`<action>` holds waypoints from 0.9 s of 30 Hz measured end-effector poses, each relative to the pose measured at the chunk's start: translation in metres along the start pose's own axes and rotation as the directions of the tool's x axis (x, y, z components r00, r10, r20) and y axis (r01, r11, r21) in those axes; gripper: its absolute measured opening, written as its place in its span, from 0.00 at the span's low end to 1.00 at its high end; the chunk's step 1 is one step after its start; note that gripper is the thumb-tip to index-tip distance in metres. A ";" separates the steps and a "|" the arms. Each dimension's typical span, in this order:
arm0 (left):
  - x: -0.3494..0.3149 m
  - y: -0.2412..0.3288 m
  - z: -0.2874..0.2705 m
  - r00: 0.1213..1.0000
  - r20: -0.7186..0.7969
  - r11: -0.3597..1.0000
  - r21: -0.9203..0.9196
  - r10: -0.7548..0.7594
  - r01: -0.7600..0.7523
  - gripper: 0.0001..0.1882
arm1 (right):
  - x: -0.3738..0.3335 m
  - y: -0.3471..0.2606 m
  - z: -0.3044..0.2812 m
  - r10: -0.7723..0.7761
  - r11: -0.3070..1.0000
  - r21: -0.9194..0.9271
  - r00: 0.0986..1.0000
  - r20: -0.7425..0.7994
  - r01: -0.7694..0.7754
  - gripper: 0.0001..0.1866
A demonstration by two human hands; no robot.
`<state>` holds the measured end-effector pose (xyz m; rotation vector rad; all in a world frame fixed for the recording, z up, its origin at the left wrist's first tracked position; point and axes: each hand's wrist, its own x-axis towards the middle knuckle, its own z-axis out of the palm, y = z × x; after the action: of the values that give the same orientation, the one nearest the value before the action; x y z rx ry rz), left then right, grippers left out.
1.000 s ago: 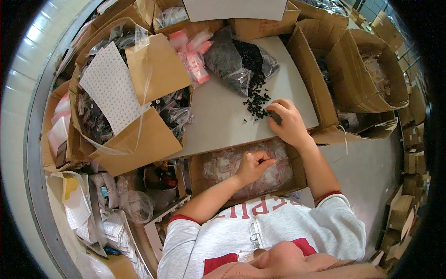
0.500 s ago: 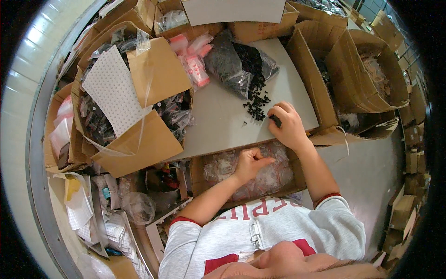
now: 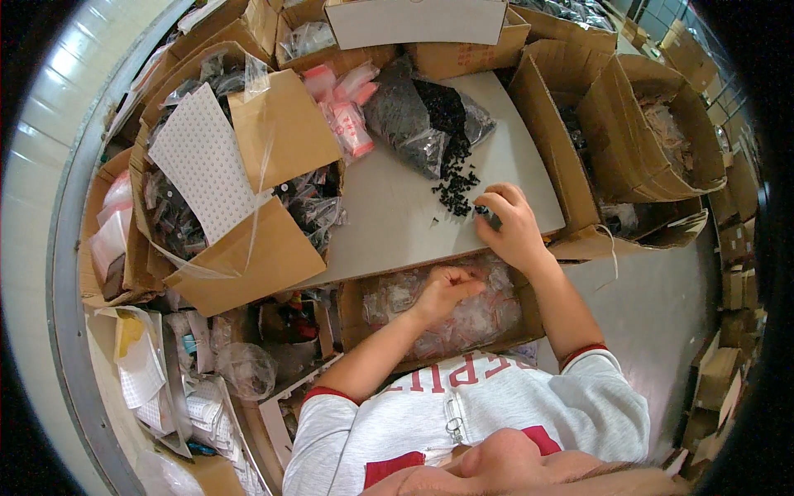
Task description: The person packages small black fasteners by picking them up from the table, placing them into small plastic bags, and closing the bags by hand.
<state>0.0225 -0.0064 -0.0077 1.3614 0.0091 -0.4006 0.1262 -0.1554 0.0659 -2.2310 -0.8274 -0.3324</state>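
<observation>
My right hand (image 3: 506,221) is curled at the table's near right, with small black parts (image 3: 486,217) between thumb and fingers. Just beyond it lies a loose scatter of such black parts (image 3: 455,183), spilling from a large clear plastic bag (image 3: 405,116) tipped on its side. Their exact kind is too small to make out. My left hand (image 3: 448,291) hovers over an open carton (image 3: 354,318) of small clear bags (image 3: 475,318), below the table's near edge. Its thumb and fingers are pressed together; whatever they pinch does not show.
The pale table top (image 3: 376,223) carries pink-and-white plastic packs (image 3: 349,124) at the back. A large open carton (image 3: 273,256) with dark bagged parts and a dotted white sheet (image 3: 203,161) stands at left. Tall cartons (image 3: 608,132) line the right side; a white box (image 3: 418,23) is at the back.
My right hand's fingers have shifted, and less of the dark clump shows in them. My left hand has turned slightly, its thumb tip drawing a little to the left.
</observation>
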 end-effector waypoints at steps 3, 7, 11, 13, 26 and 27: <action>-0.002 -0.007 -0.003 0.992 -0.043 0.992 -0.048 -0.119 0.117 0.07 | -0.015 -0.023 -0.015 0.077 0.988 0.128 0.991 0.111 -0.091 0.13; -0.004 -0.007 0.010 0.995 -0.104 0.927 -0.374 -0.003 -0.037 0.11 | -0.053 -0.036 -0.020 0.174 0.907 0.293 0.903 0.394 -0.302 0.18; -0.006 -0.001 0.015 0.995 -0.075 0.928 -0.370 -0.063 0.030 0.11 | -0.084 -0.014 -0.008 0.365 0.753 0.393 0.832 0.419 -0.528 0.20; -0.007 -0.001 0.011 0.991 -0.044 0.931 -0.349 -0.127 0.104 0.11 | -0.088 -0.011 -0.003 0.414 0.658 0.467 0.802 0.431 -0.591 0.20; -0.003 -0.011 0.005 0.997 0.027 0.865 -0.496 -0.073 0.077 0.08 | -0.038 -0.022 -0.031 0.260 0.939 0.168 0.940 0.221 -0.300 0.07; -0.001 -0.009 0.009 0.996 -0.015 0.928 -0.365 -0.083 0.072 0.09 | -0.029 -0.023 -0.032 0.256 0.955 0.114 0.956 0.140 -0.273 0.07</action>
<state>0.0171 -0.0161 -0.0138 1.0008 0.1567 -0.4210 0.0892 -0.1791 0.0874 -2.2193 -0.5833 -0.0106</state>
